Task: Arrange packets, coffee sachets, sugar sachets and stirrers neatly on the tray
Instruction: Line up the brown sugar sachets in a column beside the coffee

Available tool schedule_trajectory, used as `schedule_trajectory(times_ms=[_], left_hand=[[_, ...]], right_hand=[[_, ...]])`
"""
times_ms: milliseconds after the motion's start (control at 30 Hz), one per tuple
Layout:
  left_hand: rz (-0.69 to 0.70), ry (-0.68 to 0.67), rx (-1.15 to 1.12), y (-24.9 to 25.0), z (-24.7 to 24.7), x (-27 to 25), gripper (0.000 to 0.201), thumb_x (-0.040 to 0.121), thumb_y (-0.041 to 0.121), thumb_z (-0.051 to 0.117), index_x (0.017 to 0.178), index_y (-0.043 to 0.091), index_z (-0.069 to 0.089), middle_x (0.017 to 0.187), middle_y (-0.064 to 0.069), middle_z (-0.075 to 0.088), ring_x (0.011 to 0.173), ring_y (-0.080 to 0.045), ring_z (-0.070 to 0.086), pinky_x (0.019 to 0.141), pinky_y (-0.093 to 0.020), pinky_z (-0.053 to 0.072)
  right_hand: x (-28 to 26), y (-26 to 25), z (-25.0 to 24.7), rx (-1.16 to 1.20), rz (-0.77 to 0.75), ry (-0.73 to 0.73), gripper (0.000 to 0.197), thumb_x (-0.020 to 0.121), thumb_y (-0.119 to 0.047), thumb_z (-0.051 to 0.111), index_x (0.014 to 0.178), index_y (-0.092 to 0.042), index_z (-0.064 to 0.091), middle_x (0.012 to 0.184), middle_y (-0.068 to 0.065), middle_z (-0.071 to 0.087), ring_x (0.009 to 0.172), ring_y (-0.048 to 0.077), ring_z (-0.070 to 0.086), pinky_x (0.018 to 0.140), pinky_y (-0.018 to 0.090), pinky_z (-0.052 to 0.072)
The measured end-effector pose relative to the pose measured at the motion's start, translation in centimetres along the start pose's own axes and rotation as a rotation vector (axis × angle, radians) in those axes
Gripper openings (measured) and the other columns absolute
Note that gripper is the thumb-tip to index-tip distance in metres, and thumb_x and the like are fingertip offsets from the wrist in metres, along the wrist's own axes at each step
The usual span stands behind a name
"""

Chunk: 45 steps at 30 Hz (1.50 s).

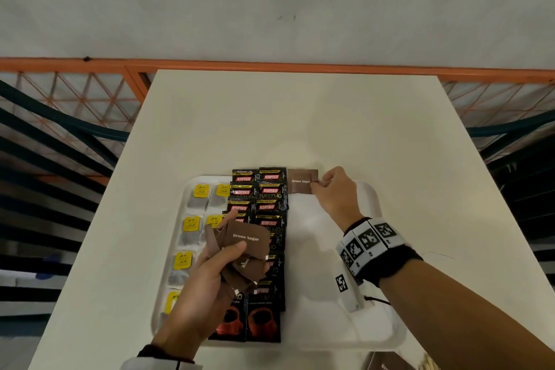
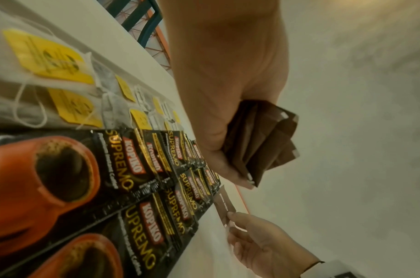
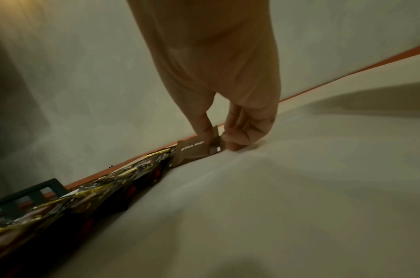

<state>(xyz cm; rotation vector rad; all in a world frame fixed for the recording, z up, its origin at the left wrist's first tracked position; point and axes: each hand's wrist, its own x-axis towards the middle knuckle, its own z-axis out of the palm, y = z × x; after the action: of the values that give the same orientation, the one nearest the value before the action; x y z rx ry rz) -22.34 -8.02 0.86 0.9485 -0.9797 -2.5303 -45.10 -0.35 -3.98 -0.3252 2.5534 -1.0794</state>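
Note:
A white tray lies on the table. On its left side are tea bags with yellow tags; down its middle run two overlapping columns of black Kopiko coffee sachets. My left hand hovers over the coffee sachets and grips a bunch of brown sugar sachets, also seen in the left wrist view. My right hand pinches the right edge of a single brown sugar sachet at the tray's far edge, just right of the coffee sachets; the pinched sachet touches the tray.
The right half of the tray is bare white. A brown box shows at the table's near right edge. An orange rail and mesh fence run behind the table.

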Motion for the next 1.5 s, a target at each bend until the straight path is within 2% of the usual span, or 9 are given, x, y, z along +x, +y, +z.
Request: schedule_trajectory(times_ms=[133, 300, 400, 567, 833, 1067, 1233, 1367, 1500], left_hand=[[-0.037, -0.033, -0.037, 0.2, 0.5, 0.0, 0.053, 0.076, 0.006, 0.053, 0.125, 0.024, 0.054, 0.108, -0.012, 0.068, 0.087, -0.029, 0.066, 0.075, -0.048, 0.056], [-0.081, -0.036, -0.025, 0.2, 1.3, 0.2, 0.045, 0.075, 0.009, 0.056, 0.120, 0.008, 0.056, 0.102, -0.020, 0.066, 0.076, -0.025, 0.068, 0.065, -0.039, 0.059], [-0.093, -0.025, 0.021, 0.0, 1.3, 0.2, 0.044, 0.077, 0.012, 0.057, 0.120, 0.003, 0.057, 0.100, -0.019, 0.068, 0.081, -0.026, 0.069, 0.072, -0.041, 0.057], [-0.094, 0.004, 0.003, -0.5, 1.0, 0.1, 0.047, 0.077, 0.013, 0.055, 0.123, 0.001, 0.054, 0.094, -0.020, 0.068, 0.076, -0.025, 0.069, 0.065, -0.038, 0.059], [-0.092, 0.042, -0.037, -0.7, 0.3, -0.6, 0.045, 0.079, 0.011, 0.054, 0.123, 0.007, 0.052, 0.114, -0.025, 0.063, 0.086, -0.032, 0.065, 0.068, -0.041, 0.057], [-0.045, 0.048, -0.089, -0.2, -1.4, -1.1, 0.051, 0.079, 0.010, 0.052, 0.129, 0.008, 0.046, 0.106, -0.022, 0.065, 0.085, -0.032, 0.066, 0.067, -0.040, 0.058], [-0.063, 0.034, -0.066, -0.1, -1.9, -1.5, 0.054, 0.078, 0.009, 0.053, 0.131, 0.009, 0.044, 0.109, -0.025, 0.064, 0.082, -0.032, 0.068, 0.063, -0.040, 0.058], [-0.050, 0.009, -0.052, 0.3, -1.9, -1.7, 0.048, 0.078, 0.007, 0.051, 0.126, 0.010, 0.048, 0.106, -0.024, 0.065, 0.081, -0.032, 0.067, 0.065, -0.040, 0.058], [-0.053, 0.005, -0.042, 0.4, -1.6, -1.7, 0.050, 0.077, 0.011, 0.053, 0.127, 0.011, 0.047, 0.100, -0.024, 0.067, 0.081, -0.033, 0.067, 0.067, -0.041, 0.057]], right_hand=[[-2.7, -1.7, -1.0, -0.074, -0.218, -0.055, 0.020, 0.089, -0.027, 0.056, 0.101, -0.011, 0.055, 0.092, 0.001, 0.059, 0.083, 0.015, 0.055, 0.071, 0.022, 0.038], [-7.3, -3.9, -2.2, 0.057, -0.369, -0.618, 0.022, 0.088, -0.038, 0.056, 0.102, -0.021, 0.062, 0.088, -0.015, 0.060, 0.074, -0.001, 0.053, 0.070, 0.015, 0.041], [-8.7, -3.4, -2.1, 0.085, -0.370, -0.715, 0.023, 0.083, -0.031, 0.066, 0.102, -0.018, 0.062, 0.086, -0.014, 0.060, 0.077, -0.001, 0.055, 0.067, 0.010, 0.043], [-9.2, -2.4, -1.6, 0.279, -0.236, -0.660, 0.012, 0.085, -0.015, 0.064, 0.085, -0.019, 0.053, 0.081, -0.002, 0.062, 0.071, 0.012, 0.062, 0.060, 0.018, 0.050], [-7.4, -0.2, -2.8, 0.521, -0.020, -0.454, 0.017, 0.084, -0.004, 0.064, 0.100, -0.008, 0.058, 0.094, 0.014, 0.063, 0.064, 0.021, 0.068, 0.059, 0.024, 0.056], [-4.4, 2.1, -1.9, 0.529, 0.075, -0.275, 0.010, 0.087, -0.002, 0.059, 0.095, -0.004, 0.064, 0.084, 0.012, 0.067, 0.067, 0.017, 0.068, 0.062, 0.019, 0.056], [-2.4, 1.9, -0.7, 0.361, 0.081, -0.147, 0.014, 0.080, -0.010, 0.070, 0.075, -0.018, 0.060, 0.082, 0.011, 0.068, 0.066, 0.017, 0.061, 0.058, 0.022, 0.046], [-1.8, 1.7, -0.1, 0.277, 0.089, -0.099, 0.013, 0.077, -0.013, 0.072, 0.081, -0.011, 0.060, 0.084, 0.010, 0.068, 0.061, 0.013, 0.057, 0.055, 0.022, 0.047], [-1.8, 1.6, 0.1, 0.248, 0.063, -0.043, 0.022, 0.075, -0.013, 0.074, 0.073, -0.018, 0.052, 0.070, 0.001, 0.062, 0.064, 0.016, 0.055, 0.064, 0.026, 0.046]])
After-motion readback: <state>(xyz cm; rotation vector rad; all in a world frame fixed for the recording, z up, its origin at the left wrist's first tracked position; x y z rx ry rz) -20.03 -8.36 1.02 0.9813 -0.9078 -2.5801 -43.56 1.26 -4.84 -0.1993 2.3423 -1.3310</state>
